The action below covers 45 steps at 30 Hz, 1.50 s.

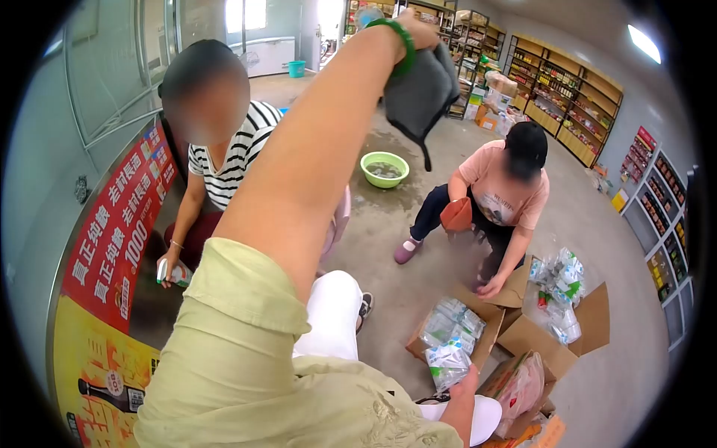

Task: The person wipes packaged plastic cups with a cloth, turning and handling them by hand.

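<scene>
My left arm, with a green bangle on the wrist, is raised across the view. At the top, my left hand (418,31) is closed on a dark grey cloth (417,101) that hangs down with a thin strap end. Low on the right, my right hand (464,382) grips the edge of a clear plastic package (449,364) with blue and green print. This package lies at the front of an open cardboard box (489,337) holding more clear packs (452,322).
A person in stripes (216,179) holds a spray bottle (175,273) at left. Opposite, a person in pink (504,190) holds an orange-red cloth (456,215) and touches a box flap. A green basin (385,181), more boxes (594,321) and shelves (571,97) stand beyond.
</scene>
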### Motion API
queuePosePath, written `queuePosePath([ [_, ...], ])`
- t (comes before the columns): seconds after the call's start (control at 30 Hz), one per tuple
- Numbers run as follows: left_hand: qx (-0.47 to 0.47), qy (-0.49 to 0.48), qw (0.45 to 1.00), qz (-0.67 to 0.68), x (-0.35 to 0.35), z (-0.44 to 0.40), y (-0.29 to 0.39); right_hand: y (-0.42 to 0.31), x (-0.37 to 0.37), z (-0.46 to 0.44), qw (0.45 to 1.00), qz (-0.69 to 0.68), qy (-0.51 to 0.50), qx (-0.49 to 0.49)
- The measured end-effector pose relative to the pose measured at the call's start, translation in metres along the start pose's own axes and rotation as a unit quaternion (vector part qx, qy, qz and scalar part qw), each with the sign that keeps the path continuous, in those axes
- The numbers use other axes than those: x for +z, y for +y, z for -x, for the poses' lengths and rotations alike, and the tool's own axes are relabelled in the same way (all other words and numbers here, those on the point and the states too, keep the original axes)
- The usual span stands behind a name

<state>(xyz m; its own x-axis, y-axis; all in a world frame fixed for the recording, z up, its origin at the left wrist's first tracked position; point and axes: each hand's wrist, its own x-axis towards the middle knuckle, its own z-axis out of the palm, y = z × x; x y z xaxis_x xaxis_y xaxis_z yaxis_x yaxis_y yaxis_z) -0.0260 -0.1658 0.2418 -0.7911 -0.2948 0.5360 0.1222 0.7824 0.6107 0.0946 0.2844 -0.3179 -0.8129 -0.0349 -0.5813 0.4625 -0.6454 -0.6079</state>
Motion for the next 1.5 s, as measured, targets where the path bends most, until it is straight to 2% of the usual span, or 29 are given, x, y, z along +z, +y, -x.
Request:
queuePosePath([
  [0.07, 0.021, -0.011, 0.999, -0.045, -0.003, -0.024, -0.031, 0.0, -0.002, -0.007, 1.0, -0.009, 0.005, -0.005],
  [0.13, -0.002, 0.05, 0.998, -0.047, 0.002, -0.055, -0.071, 0.001, 0.001, -0.008, 1.0, -0.001, 0.016, -0.02],
  [0.17, -0.039, 0.116, 0.992, -0.03, 0.001, -0.055, -0.079, 0.002, 0.003, -0.01, 0.999, 0.015, 0.026, -0.025],
  [0.3, -0.035, 0.131, 0.991, -0.018, -0.008, -0.035, -0.079, 0.008, -0.012, -0.029, 0.999, 0.026, 0.001, -0.026],
  [0.33, 0.076, 0.032, 0.962, -0.26, -0.005, -0.087, -0.115, 0.007, -0.013, -0.028, 0.999, 0.035, 0.006, -0.015],
  [0.37, 0.181, -0.079, 0.857, -0.476, -0.001, -0.135, -0.158, 0.005, -0.01, -0.026, 1.0, 0.03, 0.004, -0.005],
  [0.4, 0.146, -0.008, 0.928, -0.343, 0.009, -0.138, -0.161, 0.005, -0.006, -0.024, 1.0, 0.026, 0.002, 0.006],
  [0.43, -0.052, 0.083, 0.995, -0.02, 0.006, -0.048, -0.086, 0.007, -0.005, -0.021, 0.999, 0.036, 0.007, 0.02],
  [0.47, -0.039, 0.04, 0.995, 0.086, 0.01, -0.024, -0.075, 0.007, -0.003, -0.018, 0.999, 0.042, 0.013, 0.009],
  [0.5, 0.007, -0.069, 0.981, -0.179, 0.018, -0.045, -0.078, 0.005, -0.001, -0.015, 0.999, 0.045, 0.02, -0.006],
  [0.57, -0.065, 0.031, 0.997, 0.018, 0.029, -0.018, -0.075, 0.004, 0.004, -0.013, 0.998, 0.059, 0.028, -0.017],
  [0.63, -0.042, 0.0, 0.999, 0.025, 0.035, 0.011, -0.057, 0.005, 0.0, -0.012, 0.998, 0.054, 0.01, -0.01],
  [0.67, -0.075, -0.024, 0.997, 0.002, 0.036, 0.021, -0.05, 0.006, -0.005, -0.012, 0.998, 0.053, 0.009, -0.011],
  [0.77, -0.044, -0.021, 0.999, -0.019, 0.054, 0.005, -0.066, 0.005, -0.013, -0.023, 0.999, 0.051, -0.005, 0.0],
  [0.83, -0.043, -0.041, 0.998, -0.005, 0.044, 0.003, -0.058, 0.005, -0.009, -0.02, 0.999, 0.042, -0.017, 0.009],
  [0.93, -0.065, -0.031, 0.995, 0.074, 0.023, 0.011, -0.05, 0.007, -0.01, -0.008, 0.998, 0.057, 0.033, 0.004],
  [1.0, 0.006, -0.016, 0.999, 0.048, 0.003, -0.01, -0.061, 0.006, -0.01, -0.026, 0.998, 0.045, 0.038, -0.007],
  [1.03, 0.041, -0.007, 0.999, 0.034, -0.006, -0.021, -0.067, 0.01, -0.019, -0.033, 0.999, 0.038, 0.002, -0.008],
  [1.07, 0.012, -0.007, 0.999, -0.039, -0.022, -0.016, -0.06, 0.011, -0.022, -0.04, 0.999, 0.032, -0.032, -0.009],
  [1.1, -0.021, 0.061, 0.996, -0.069, -0.024, -0.049, -0.092, 0.008, -0.015, -0.043, 0.999, 0.023, -0.037, -0.019],
  [1.13, -0.058, 0.126, 0.986, -0.094, -0.027, -0.081, -0.122, 0.009, -0.005, -0.034, 0.999, 0.028, -0.02, -0.031],
  [1.17, -0.059, 0.121, 0.987, -0.091, -0.024, -0.074, -0.116, 0.01, -0.006, -0.024, 0.999, 0.038, 0.002, -0.038],
  [1.23, 0.05, 0.036, 0.96, -0.274, -0.034, -0.059, -0.102, 0.01, -0.022, -0.034, 0.998, 0.057, -0.005, -0.026],
  [1.27, 0.101, -0.007, 0.926, -0.365, -0.047, -0.048, -0.095, 0.009, -0.018, -0.033, 0.998, 0.054, 0.001, -0.03],
  [1.33, -0.007, 0.042, 0.986, -0.161, -0.039, -0.021, -0.086, 0.009, -0.01, -0.032, 0.999, 0.039, -0.018, -0.008],
  [1.37, -0.051, 0.083, 0.994, -0.055, -0.036, -0.008, -0.082, 0.01, -0.011, -0.033, 0.999, 0.046, -0.011, 0.003],
  [1.4, -0.093, 0.09, 0.991, -0.046, -0.021, 0.007, -0.07, 0.01, -0.013, -0.034, 0.998, 0.062, -0.006, -0.02],
  [1.47, 0.03, -0.082, 0.979, -0.183, -0.006, 0.019, -0.052, 0.008, -0.005, -0.025, 0.996, 0.081, 0.003, -0.038],
  [1.5, -0.058, -0.079, 0.993, -0.059, 0.01, 0.032, -0.044, 0.006, 0.005, -0.013, 0.996, 0.087, 0.011, -0.035],
])
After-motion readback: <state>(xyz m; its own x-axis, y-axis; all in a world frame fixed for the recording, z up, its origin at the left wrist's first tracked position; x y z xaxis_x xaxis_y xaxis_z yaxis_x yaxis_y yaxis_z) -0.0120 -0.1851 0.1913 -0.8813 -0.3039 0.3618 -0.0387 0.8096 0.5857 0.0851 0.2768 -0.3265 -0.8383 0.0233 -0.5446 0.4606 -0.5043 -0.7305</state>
